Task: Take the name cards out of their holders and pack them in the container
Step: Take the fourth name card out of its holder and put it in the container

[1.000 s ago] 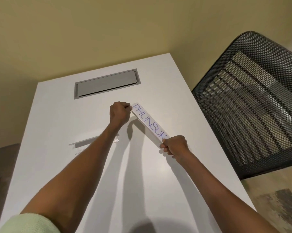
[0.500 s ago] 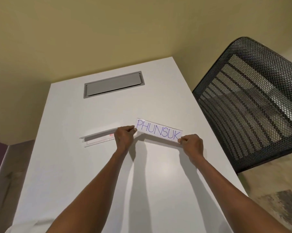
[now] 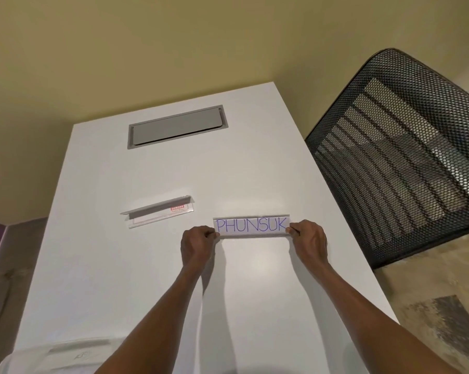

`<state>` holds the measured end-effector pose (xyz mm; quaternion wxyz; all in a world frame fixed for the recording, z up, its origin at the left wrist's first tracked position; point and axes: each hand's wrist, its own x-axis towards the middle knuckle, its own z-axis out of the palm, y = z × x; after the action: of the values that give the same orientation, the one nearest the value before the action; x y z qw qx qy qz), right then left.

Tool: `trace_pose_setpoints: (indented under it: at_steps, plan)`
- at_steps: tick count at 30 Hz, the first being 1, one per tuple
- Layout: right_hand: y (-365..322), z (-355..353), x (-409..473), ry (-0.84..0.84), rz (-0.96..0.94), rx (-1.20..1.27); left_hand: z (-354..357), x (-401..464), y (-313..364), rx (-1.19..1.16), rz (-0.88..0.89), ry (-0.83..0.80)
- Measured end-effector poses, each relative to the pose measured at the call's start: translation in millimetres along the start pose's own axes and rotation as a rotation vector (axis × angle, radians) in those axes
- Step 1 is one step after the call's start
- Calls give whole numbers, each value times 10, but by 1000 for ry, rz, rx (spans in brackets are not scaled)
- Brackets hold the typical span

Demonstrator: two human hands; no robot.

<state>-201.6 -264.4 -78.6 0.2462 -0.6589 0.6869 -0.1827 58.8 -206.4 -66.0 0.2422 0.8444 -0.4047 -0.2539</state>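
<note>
Held level above the white table, near its right-hand middle: the clear holder with the name card reading PHUNSUK still inside it. Pinched at its left end by the left hand, fingers curled tight on the edge; pinched at its right end by the right hand in the same way. Likely trouble from here: a card gripped together with the plastic at both ends, so jammed in the sleeve rather than sliding out; a bent or creased corner if tugged at an angle; a slick holder slipping from a fingertip pinch and dropping to the table. Also a chance of the card tearing at the edge if pulled while squeezed. Lying further left and well apart, a second clear holder, tipped on its side, a small red label at its right end; whether any card remained in it, impossible to tell. No container clearly in view, only a pale blurred shape at the near left edge. Set into the far end of the table, a grey hatch, closed. Beyond, a plain yellowish wall; to the right, a black mesh chair back just beside the table; below it, a patterned beige floor.
</note>
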Motion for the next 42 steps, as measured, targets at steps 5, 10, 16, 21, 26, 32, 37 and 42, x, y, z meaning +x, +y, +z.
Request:
trace_pose_setpoints:
  at_steps: [5, 10, 16, 21, 26, 32, 37, 42]
  plan:
    - [68, 64, -5, -20, -33, -40, 75, 37, -124, 38, 18, -38]
    - [74, 94, -29, -34, -75, -87, 102, 8, -140, 78, 52, -39]
    - [143, 173, -30, -28, -37, -84, 133, -16, -148, 149, 99, -2]
    - [126, 160, -28, -66, -31, -21, 125, -28, -141, 180, 108, -7]
    - [146, 73, -33, -108, 20, 200, -6, -13, -120, 77, 138, 62]
    - [82, -154, 66, -117, -182, 52, -224, 174, -113, 363, 526, -101]
    - [1, -301, 195, -220, -433, -96, -313, 348, -24, 400, 632, -204]
    - [25, -279, 356, -287, -441, -123, -294, 486, -47, 442, 606, -291]
